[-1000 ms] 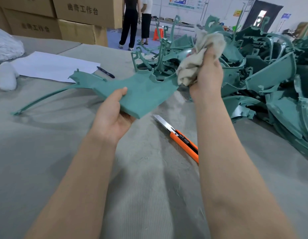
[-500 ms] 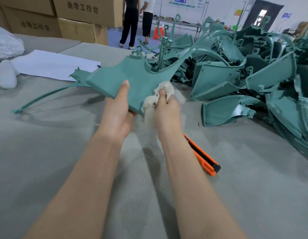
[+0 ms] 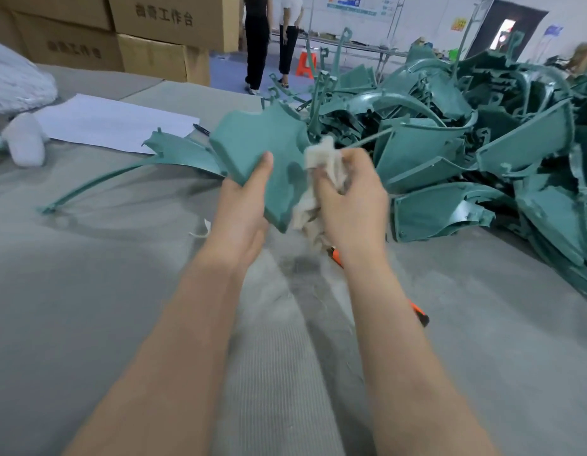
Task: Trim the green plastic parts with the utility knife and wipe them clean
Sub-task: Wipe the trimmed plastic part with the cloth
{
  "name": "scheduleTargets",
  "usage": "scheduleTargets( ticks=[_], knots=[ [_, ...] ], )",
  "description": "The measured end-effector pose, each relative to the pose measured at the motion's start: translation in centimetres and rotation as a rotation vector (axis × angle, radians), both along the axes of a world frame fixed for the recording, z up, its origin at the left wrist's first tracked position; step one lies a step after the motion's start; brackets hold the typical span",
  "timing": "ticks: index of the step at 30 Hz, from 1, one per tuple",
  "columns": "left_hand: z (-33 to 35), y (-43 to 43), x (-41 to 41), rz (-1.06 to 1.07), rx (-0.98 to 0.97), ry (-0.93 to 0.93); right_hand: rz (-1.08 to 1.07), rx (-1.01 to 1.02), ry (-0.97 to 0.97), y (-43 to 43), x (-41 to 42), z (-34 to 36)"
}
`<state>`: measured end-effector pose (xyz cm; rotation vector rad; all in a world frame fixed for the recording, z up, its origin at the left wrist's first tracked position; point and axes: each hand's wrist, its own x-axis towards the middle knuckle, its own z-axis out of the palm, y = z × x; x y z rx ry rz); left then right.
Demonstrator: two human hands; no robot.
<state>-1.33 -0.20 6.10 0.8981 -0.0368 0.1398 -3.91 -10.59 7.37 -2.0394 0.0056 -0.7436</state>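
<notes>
Hands were up over the grey table (image 3: 88, 291); left hand (image 3: 243, 209) gripped the green part (image 3: 252, 146) at its near edge, thumb on top, the panel tilted up; right hand (image 3: 348, 202) clutched a bunched pale cloth (image 3: 321, 156) against the part's right edge; orange utility knife (image 3: 418, 312) lay on the table, mostly hidden under the right forearm; pile of green parts (image 3: 483, 143) sat far right.
</notes>
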Motion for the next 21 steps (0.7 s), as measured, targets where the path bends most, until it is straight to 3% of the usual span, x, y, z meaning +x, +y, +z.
scheduleTargets(
  ticks=[2,7,10,14,17,19,21],
  knots=[
    [0.2,-0.3,-0.4,-0.069,0.013,-0.013,0.042,-0.072,-0.075,2.0,0.8,-0.4],
    [0.6,-0.3,-0.8,-0.079,0.041,-0.021,-0.093,0.011,-0.133,3.4,2.6,0.2],
    [0.9,0.4,-0.9,-0.045,0.069,0.028,0.093,-0.094,-0.234,4.8,1.1,-0.7],
    [1.3,-0.2,-1.5,-0.111,0.024,-0.01,-0.065,-0.179,-0.094,1.4,2.9,-0.2],
    [2.3,0.1,-1.6,0.037,-0.015,-0.093,-0.085,-0.133,-0.104,-0.6,3.0,-1.4],
    [2.9,0.9,-1.5,0.153,-0.103,-0.152,-0.131,-0.13,0.062,-1.6,2.4,-2.9],
    [3.3,1.4,-1.5,0.223,-0.169,-0.172,-0.224,-0.24,0.344,-2.8,2.3,-3.4]
  ],
)
